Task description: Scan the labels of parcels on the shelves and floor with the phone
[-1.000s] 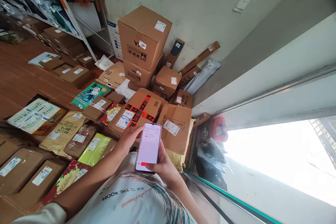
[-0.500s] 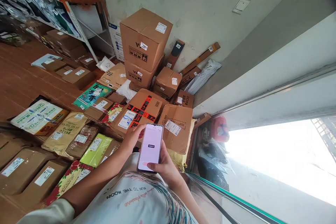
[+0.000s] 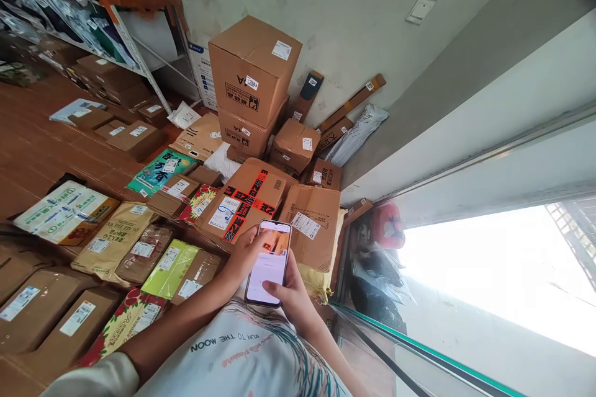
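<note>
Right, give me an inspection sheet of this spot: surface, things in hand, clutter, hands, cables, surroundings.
Surface: wooden floor, largely covered with parcels.
Things in hand: phone, screen lit, held over the parcels.
Clutter: taped box with orange-and-black tape just beyond the phone; plain carton beside it; two stacked boxes against the wall; yellow-green packet and tan bags to the left.
Hands: left hand grips the phone's left edge; right hand holds it from the right, thumb on the screen.
Cables: nothing seen.
Surroundings: white wall with a switch plate; shelf rack at upper left; bright glass opening at right.
</note>
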Available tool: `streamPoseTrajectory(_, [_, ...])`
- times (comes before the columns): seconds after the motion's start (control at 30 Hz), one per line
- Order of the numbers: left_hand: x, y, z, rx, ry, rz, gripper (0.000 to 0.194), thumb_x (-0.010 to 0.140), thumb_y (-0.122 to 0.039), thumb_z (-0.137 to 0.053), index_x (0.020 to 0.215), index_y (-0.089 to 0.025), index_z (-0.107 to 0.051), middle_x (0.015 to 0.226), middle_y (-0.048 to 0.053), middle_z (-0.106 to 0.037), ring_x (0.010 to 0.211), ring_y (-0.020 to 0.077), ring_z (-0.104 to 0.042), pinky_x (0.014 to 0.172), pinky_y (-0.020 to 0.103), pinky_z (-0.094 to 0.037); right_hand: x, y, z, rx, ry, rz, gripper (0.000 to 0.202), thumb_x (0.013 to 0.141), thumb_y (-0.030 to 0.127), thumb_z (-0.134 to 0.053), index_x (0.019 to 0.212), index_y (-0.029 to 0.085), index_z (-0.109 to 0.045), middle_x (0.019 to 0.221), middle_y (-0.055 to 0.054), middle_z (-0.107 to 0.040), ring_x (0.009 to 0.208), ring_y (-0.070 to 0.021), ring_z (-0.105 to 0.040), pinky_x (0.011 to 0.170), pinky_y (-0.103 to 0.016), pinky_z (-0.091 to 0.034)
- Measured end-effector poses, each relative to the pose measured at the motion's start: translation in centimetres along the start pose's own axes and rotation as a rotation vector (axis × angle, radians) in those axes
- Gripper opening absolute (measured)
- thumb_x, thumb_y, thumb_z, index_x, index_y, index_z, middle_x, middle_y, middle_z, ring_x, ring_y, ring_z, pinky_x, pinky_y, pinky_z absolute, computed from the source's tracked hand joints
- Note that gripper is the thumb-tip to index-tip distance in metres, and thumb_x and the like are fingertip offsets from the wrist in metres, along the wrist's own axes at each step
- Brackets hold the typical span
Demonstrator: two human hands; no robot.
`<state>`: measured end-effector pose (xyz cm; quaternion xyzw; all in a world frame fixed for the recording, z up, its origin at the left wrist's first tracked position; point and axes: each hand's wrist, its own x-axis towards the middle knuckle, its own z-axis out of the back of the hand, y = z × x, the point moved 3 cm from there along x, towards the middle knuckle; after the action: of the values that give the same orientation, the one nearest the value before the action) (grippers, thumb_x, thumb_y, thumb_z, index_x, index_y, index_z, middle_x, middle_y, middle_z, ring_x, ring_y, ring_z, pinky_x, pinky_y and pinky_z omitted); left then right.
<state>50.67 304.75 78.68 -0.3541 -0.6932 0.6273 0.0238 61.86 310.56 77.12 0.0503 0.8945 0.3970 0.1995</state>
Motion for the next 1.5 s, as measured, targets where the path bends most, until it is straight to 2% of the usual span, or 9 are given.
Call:
streamPoseTrajectory(0.1, [0.2, -0.1, 0.4, 0.026, -0.078, -0.006, 0.035, 0.069, -0.051, -0.059, 0.071, -0.016, -0.063, 0.066, 0.003, -0.066, 0.064, 0.0193, -0.059, 0.062, 0.03, -0.048, 0.1, 0.0, 0.0, -0.008, 0.0, 0.006, 0.07, 0.061, 0.019, -0.078, 0.118, 0.028, -0.039, 0.114, -0.001, -0.065, 0.1, -0.0187, -0.061, 0.088, -0.034, -0.047])
streamPoseTrajectory(0.47, [0.2, 0.2, 0.6, 0.062, -0.055, 0.076, 0.029, 0.067, -0.045, -0.057, 0.055, -0.019, -0.05, 0.045, -0.005, -0.046, 0.043, 0.0107, -0.041, 0.044, 0.023, -0.033, 0.0, 0.2, 0.1, -0.048, -0.018, -0.004, 0.069, 0.058, 0.022, -0.079, 0.116, 0.028, -0.042, 0.107, 0.0, -0.065, 0.096, -0.0204, -0.061, 0.086, -0.037, -0.046])
streamPoseTrajectory(0.73, [0.4, 0.5, 0.5, 0.066, -0.033, 0.08, 0.037, 0.059, -0.052, -0.067, 0.06, -0.017, -0.057, 0.047, -0.002, -0.053, 0.048, 0.0128, -0.048, 0.047, 0.023, -0.036, 0.0, 0.0, 0.3, -0.077, -0.029, -0.003, 0.065, 0.059, 0.023, -0.079, 0.113, 0.028, -0.044, 0.107, 0.0, -0.064, 0.097, -0.021, -0.06, 0.087, -0.038, -0.046])
streamPoseTrajectory(0.93, [-1.2, 1.9, 1.2, -0.022, 0.225, 0.196, 0.04, 0.073, -0.042, -0.054, 0.105, -0.019, -0.059, 0.095, 0.005, -0.069, 0.08, 0.0202, -0.062, 0.062, 0.027, -0.046, 0.1, 0.1, 0.3, 0.038, -0.146, -0.036, 0.05, 0.06, 0.026, -0.073, 0.105, 0.027, -0.049, 0.102, 0.001, -0.066, 0.097, -0.0215, -0.06, 0.088, -0.037, -0.046])
streamPoseTrajectory(1.03, [-2.9, 2.7, 1.7, -0.095, 0.391, 0.361, 0.059, 0.069, -0.034, -0.054, 0.126, -0.023, -0.045, 0.12, 0.008, -0.062, 0.102, 0.0254, -0.059, 0.069, 0.031, -0.048, 0.1, 0.4, 0.4, 0.136, -0.194, -0.041, 0.041, 0.064, 0.031, -0.066, 0.103, 0.027, -0.052, 0.099, 0.001, -0.067, 0.094, -0.0222, -0.061, 0.085, -0.037, -0.048])
streamPoseTrajectory(1.13, [-3.9, 2.7, 2.0, -0.09, 0.49, 0.36, 0.072, 0.061, -0.021, -0.057, 0.13, -0.025, -0.04, 0.132, 0.006, -0.054, 0.117, 0.0249, -0.051, 0.089, 0.035, -0.044, -0.1, 0.7, 0.3, 0.157, -0.169, -0.057, 0.038, 0.066, 0.028, -0.06, 0.103, 0.026, -0.054, 0.1, 0.0, -0.067, 0.098, -0.0236, -0.06, 0.082, -0.037, -0.049])
streamPoseTrajectory(1.27, [-4.0, 1.9, 1.9, 0.01, 0.544, 0.243, 0.077, 0.057, -0.017, -0.059, 0.131, -0.026, -0.038, 0.137, 0.004, -0.049, 0.125, 0.0253, -0.043, 0.103, 0.038, -0.033, -0.4, 1.2, 0.0, 0.116, -0.127, -0.059, 0.054, 0.055, 0.014, -0.061, 0.107, 0.027, -0.055, 0.097, 0.002, -0.068, 0.092, -0.021, -0.061, 0.074, -0.031, -0.049])
streamPoseTrajectory(1.4, [-4.0, 1.3, 1.8, 0.035, 0.53, 0.274, 0.08, 0.058, -0.018, -0.055, 0.134, -0.026, -0.034, 0.136, 0.005, -0.049, 0.123, 0.027, -0.045, 0.099, 0.04, -0.036, -0.5, 1.2, -0.3, 0.07, -0.065, -0.068, 0.058, 0.056, 0.014, -0.064, 0.111, 0.029, -0.052, 0.093, 0.003, -0.068, 0.077, -0.0185, -0.06, 0.061, -0.029, -0.048])
streamPoseTrajectory(1.5, [-4.2, 1.2, 1.8, -0.045, 0.531, 0.288, 0.077, 0.06, -0.019, -0.053, 0.135, -0.025, -0.034, 0.133, 0.006, -0.053, 0.121, 0.0269, -0.047, 0.095, 0.038, -0.04, -0.4, 1.0, -0.2, 0.056, -0.056, -0.048, 0.06, 0.056, 0.014, -0.069, 0.11, 0.029, -0.051, 0.096, 0.003, -0.067, 0.081, -0.018, -0.06, 0.066, -0.029, -0.048])
